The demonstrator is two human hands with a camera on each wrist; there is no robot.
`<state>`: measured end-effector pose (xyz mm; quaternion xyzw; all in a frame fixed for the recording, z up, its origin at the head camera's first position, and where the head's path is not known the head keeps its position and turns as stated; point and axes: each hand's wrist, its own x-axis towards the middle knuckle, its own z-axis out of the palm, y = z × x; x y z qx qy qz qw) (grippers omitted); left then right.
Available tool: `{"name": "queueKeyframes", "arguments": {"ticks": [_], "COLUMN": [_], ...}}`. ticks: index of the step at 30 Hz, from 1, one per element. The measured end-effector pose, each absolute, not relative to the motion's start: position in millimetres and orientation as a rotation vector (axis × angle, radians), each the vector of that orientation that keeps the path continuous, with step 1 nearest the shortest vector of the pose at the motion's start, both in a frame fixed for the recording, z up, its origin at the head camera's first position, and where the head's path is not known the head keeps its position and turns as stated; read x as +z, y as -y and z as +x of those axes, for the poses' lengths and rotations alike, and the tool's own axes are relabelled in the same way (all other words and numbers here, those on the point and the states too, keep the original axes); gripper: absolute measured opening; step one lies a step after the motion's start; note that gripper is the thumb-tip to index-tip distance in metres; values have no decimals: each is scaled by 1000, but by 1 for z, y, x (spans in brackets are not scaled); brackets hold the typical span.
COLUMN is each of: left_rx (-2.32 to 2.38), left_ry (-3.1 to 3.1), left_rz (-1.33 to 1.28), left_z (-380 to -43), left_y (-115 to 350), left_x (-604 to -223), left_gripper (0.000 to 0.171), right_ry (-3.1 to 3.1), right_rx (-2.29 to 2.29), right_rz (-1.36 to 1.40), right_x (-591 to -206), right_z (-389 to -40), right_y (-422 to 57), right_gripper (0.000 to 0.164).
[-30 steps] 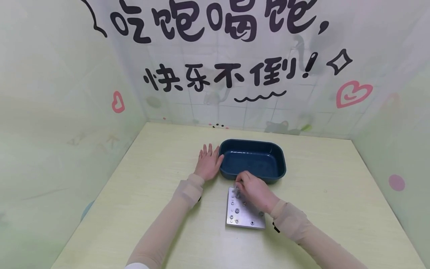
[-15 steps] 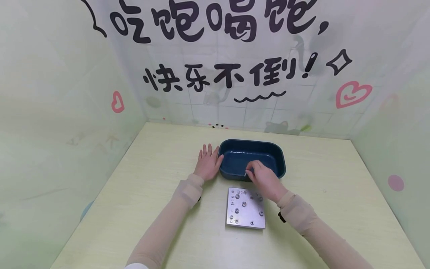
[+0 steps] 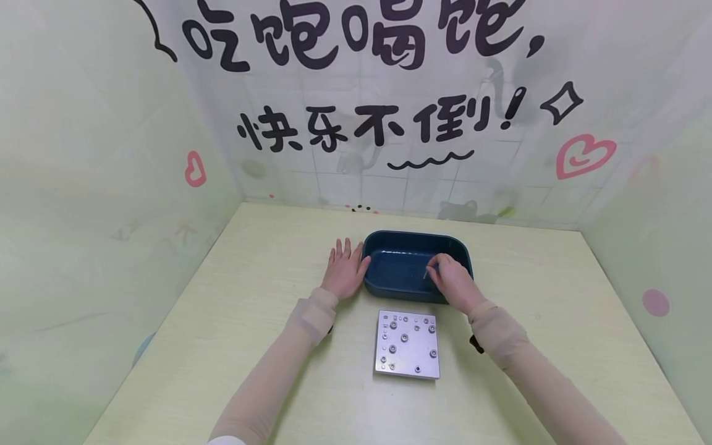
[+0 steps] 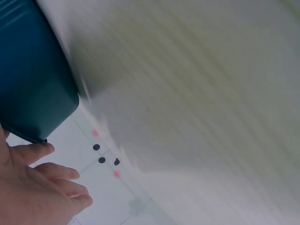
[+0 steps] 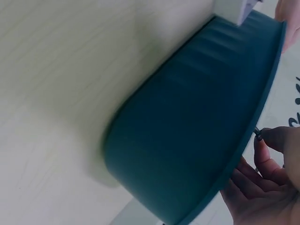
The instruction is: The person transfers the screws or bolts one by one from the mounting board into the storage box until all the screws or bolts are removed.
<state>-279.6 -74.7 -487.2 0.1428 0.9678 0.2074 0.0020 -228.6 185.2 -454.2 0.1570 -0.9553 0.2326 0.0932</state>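
1. The left hand [image 3: 343, 274] lies with its fingers extended, touching the near end of the dark blue tub [image 3: 389, 293].
2. The right hand [image 3: 452, 281] pinches a small metal piece [image 3: 426, 275] between thumb and forefinger, over the tub's opening; its exact form is too small to tell.
3. Nearer the person than either hand, between the forearms, a silver metal plate [image 3: 411, 358] lies on the table [image 3: 233, 290], its top set with round fasteners [image 3: 404, 338].
4. Beyond both hands, black writing [image 3: 380, 124] on the wall covering reads "吃饱喝饱," above "快乐不倒!"; a pink heart [image 3: 560, 162] sits farther right.
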Motion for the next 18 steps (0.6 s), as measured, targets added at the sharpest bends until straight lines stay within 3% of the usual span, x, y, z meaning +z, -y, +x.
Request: {"name": "queueKeyframes", "arguments": {"ticks": [18], "left_rx": [646], "left_ry": [-3027], "left_rz": [450], "left_z": [-280], "left_y": [75], "left_x": [-486], "left_gripper": [61], "right_ry": [2979], "right_rx": [707], "right_rz": [362], "right_x": [-465], "right_z": [-242], "right_y": [-192], "right_gripper": [14]}}
